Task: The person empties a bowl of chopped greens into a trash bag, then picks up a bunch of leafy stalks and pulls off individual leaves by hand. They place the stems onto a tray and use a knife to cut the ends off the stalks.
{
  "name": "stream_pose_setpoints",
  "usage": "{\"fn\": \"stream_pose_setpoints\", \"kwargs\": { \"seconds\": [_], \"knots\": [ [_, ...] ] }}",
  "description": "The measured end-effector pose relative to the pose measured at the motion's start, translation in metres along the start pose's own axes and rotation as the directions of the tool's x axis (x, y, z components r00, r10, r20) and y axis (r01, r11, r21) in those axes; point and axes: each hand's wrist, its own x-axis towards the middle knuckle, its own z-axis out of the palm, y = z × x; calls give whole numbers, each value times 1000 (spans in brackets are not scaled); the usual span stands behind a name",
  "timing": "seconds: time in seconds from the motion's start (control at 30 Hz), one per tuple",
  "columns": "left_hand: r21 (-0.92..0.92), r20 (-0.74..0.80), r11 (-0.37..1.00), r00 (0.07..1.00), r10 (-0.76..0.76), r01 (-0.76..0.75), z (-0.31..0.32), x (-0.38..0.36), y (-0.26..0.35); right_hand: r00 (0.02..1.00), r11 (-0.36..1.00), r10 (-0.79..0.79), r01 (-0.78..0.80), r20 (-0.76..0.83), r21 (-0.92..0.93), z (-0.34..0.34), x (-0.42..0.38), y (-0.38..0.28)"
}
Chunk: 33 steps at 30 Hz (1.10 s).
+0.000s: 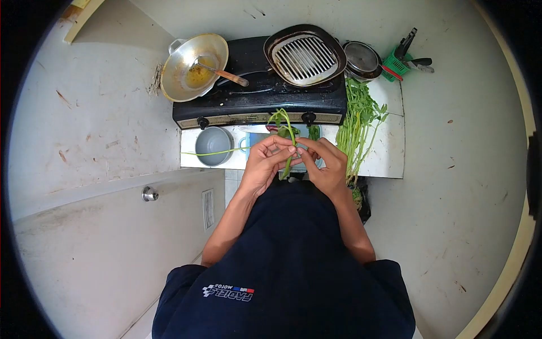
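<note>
Stem (288,164) of leafy green pinched between both hands over the counter edge, roughly upright, leaves curling at top. Left hand (262,166) and right hand (324,166) pressed together, fingertips closed on the stem. Just beyond: blue tray (254,140) with greens, grey bowl (213,145) to the left, loose bundle of greens (355,130) to the right. Further back: black stove (259,101), wok (192,68) with spoon, grill pan (305,55), pot lid (361,58), green basket (397,63) with utensils.
</note>
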Motion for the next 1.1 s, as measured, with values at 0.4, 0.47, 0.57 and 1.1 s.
{"fn": "stream_pose_setpoints", "kwargs": {
  "seconds": [0.4,0.47,0.57,1.1],
  "knots": [
    [-5,1,999,999,-44,44,2,4,-1,996,979,-90,87,-9,-183,1,2,4],
    [13,-21,999,999,-41,41,-2,5,-6,997,980,-79,76,-9,-184,2,1,3],
    [25,2,998,999,-53,53,-6,5,-5,998,982,-59,57,-6,-180,3,0,3],
    [-92,6,989,993,-118,118,-4,1,2,980,927,192,-166,-45,336,15,-8,14]
  ]
}}
